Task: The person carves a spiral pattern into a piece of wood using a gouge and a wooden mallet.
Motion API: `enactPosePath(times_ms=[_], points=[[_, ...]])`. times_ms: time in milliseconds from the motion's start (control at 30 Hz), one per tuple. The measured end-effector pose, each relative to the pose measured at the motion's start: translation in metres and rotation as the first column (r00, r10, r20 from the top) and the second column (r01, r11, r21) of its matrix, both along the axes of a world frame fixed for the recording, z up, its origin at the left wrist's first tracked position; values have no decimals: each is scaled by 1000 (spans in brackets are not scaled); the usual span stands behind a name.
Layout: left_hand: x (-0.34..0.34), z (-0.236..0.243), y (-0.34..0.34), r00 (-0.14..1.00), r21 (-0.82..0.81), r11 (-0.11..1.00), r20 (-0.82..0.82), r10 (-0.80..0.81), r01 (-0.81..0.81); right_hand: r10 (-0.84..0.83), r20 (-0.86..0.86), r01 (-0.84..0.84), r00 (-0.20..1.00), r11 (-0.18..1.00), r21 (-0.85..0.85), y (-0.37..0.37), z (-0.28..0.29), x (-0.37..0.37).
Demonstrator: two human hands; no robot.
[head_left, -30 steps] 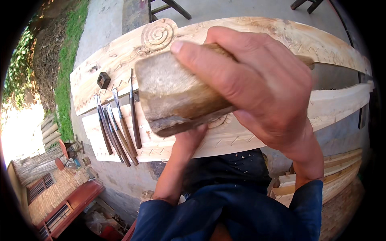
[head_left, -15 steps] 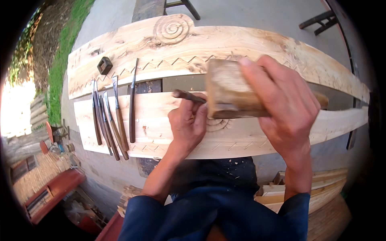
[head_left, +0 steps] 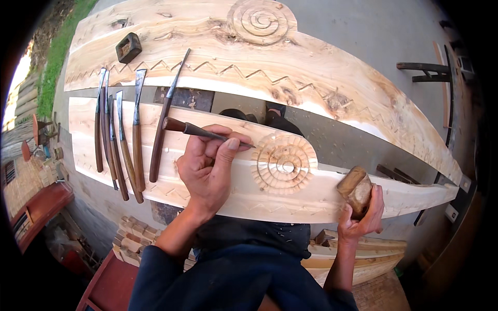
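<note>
My left hand (head_left: 205, 173) is closed around a chisel (head_left: 199, 132) with a dark wooden handle. The blade points right, its tip at the left rim of a round carving (head_left: 284, 162) with rings and scalloped edges on the near board (head_left: 228, 199). I cannot tell whether the tip touches the wood. In my right hand (head_left: 365, 212) is a worn wooden mallet (head_left: 355, 192), low over the near board to the right of the carving. Several more chisels (head_left: 137, 124) with wooden handles lie to the left, across the near board.
Beyond a gap lies a second long board (head_left: 171, 46) with a zigzag line and a carved spiral (head_left: 262, 20). A small dark hollow block (head_left: 128, 47) rests on it. A dark stool (head_left: 423, 71) stands at the far right. Stacked timber (head_left: 363, 259) lies near right.
The mallet has come down and right, away from the chisel, uncovering the round carving. The chisel now leans flatter, handle to the left. The whole view has shifted closer to the boards.
</note>
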State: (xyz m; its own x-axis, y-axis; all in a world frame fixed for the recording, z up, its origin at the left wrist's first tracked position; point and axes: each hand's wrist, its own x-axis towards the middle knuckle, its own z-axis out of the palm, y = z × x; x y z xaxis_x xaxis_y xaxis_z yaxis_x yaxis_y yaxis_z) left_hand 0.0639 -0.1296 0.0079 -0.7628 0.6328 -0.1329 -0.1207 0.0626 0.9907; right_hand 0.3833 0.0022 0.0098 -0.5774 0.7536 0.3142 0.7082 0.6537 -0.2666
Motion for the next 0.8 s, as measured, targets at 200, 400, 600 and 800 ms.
enactPosePath(times_ms=[200, 400, 600, 800], points=[[0, -5, 13, 995, 28, 995, -24, -99, 100, 29, 87, -36, 996, 995, 88, 0, -5, -3], [6, -7, 22, 990, 112, 984, -14, -141, 141, 33, 69, -39, 997, 995, 92, 0, -5, -6], [9, -9, 20, 970, -10, 985, -168, -174, 175, 35, 66, -42, 997, 994, 101, 0, -4, -8], [10, -11, 19, 947, -52, 978, -246, -209, 202, 32, 44, -36, 999, 994, 106, 0, -4, -7]])
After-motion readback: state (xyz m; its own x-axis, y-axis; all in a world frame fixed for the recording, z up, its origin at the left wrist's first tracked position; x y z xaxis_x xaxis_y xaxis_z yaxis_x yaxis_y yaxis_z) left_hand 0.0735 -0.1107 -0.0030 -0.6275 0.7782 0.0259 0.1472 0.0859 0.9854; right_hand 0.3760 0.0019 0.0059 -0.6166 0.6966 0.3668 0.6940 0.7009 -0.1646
